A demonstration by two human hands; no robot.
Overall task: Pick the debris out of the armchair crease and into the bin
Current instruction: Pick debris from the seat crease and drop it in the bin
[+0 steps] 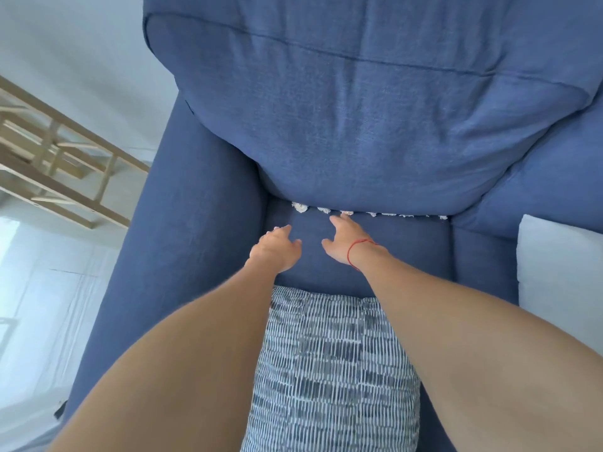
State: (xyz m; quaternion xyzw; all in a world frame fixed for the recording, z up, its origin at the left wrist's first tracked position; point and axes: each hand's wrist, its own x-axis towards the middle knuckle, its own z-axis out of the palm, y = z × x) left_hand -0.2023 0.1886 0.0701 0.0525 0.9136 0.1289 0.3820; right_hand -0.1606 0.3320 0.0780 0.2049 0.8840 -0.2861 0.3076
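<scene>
Centrally, left hand point(275, 247) and right hand point(342, 241), both released, hover above the seat cushion point(408, 249). Right fingertips point(339, 220) touch debris point(346, 213) at its back edge

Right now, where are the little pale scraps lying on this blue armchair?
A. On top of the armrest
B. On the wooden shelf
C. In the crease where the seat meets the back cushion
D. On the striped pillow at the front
C: the debris sits in a row along the crease between the seat and the back cushion, where the right hand reaches.
</scene>
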